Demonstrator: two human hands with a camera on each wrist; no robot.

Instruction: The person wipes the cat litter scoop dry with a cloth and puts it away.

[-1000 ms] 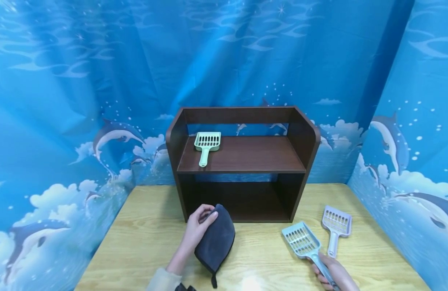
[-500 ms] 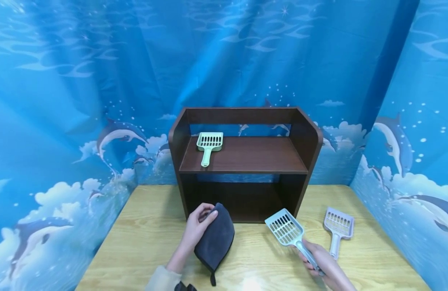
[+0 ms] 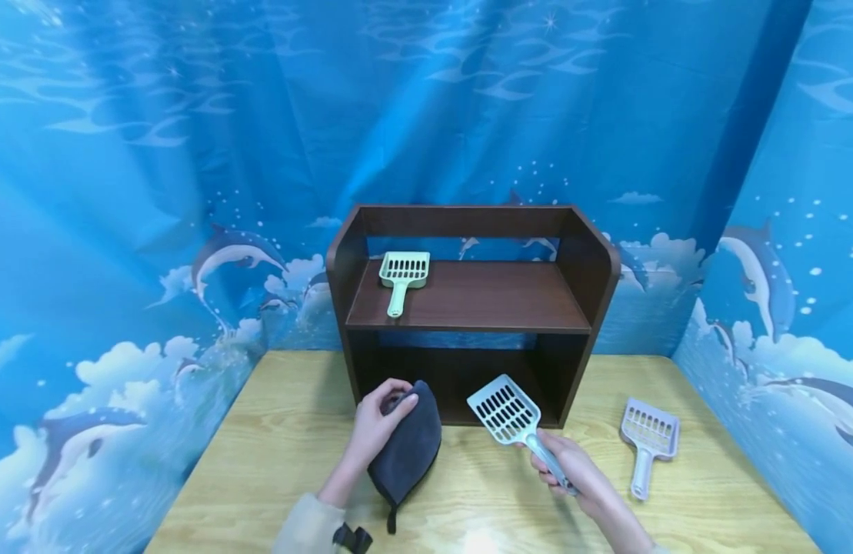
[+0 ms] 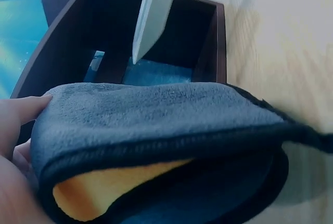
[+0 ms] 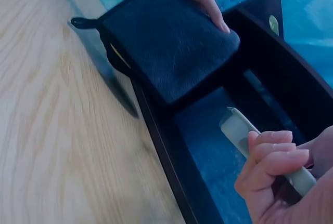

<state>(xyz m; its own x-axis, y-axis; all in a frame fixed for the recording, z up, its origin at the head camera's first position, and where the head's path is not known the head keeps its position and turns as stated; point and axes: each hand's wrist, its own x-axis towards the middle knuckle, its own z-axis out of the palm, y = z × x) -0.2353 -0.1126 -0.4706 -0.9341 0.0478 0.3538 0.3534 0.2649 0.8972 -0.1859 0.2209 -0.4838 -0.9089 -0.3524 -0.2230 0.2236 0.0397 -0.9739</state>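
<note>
My left hand [image 3: 376, 423] pinches the top of a folded dark grey plush cloth [image 3: 408, 442], thumb on the near face. Its black-bound edge and orange inner side [image 4: 112, 185] show in the left wrist view, with a small loop dangling from one corner. In my right hand [image 3: 571, 468] the fingers curl round the handle of a light blue slotted litter scoop [image 3: 530, 435]. The scoop's head tilts up to the left, raised in front of the shelf's lower opening. From the right wrist, only a stub of the scoop's handle [image 5: 240, 131] shows past the fingers.
A dark brown two-tier shelf [image 3: 488, 304] stands at the table's back. A green litter scoop [image 3: 401, 281] lies on its upper board, at the left. On the wooden table [image 3: 260, 462], a pale purple litter scoop [image 3: 649, 435] lies right of the shelf. Dolphin-printed curtains hang behind.
My right hand has carried the light blue scoop leftward and up, from beside the purple scoop to before the lower opening. The left hand keeps its hold on the cloth, barely shifting.
</note>
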